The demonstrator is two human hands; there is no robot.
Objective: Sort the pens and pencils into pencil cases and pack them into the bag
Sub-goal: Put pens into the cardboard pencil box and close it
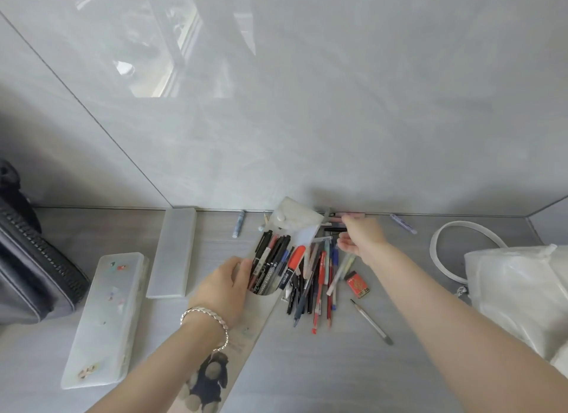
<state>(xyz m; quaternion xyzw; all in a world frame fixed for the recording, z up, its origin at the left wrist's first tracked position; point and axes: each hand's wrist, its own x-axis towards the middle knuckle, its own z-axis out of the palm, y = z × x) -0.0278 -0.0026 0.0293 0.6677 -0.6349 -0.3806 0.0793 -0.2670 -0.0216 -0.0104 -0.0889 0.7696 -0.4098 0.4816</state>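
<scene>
A translucent pencil case (258, 314) with a dog picture lies open on the desk, its flap (296, 216) raised toward the wall. Several black markers and pens stick out of its mouth. My left hand (224, 285) grips the case's left edge at the opening. A loose pile of pens and pencils (316, 277) lies just right of the case. My right hand (361, 239) reaches to the wall edge and pinches a pink pen (353, 215) there. A dark zipped bag (33, 268) sits at the far left.
Two more pale pencil cases lie left: a decorated one (107, 317) and a plain one (173, 252). A red eraser box (358, 285), a lone pencil (372, 322), and stray pens (239, 223) (403, 223) lie near the wall. A white bag (519, 292) with strap fills the right.
</scene>
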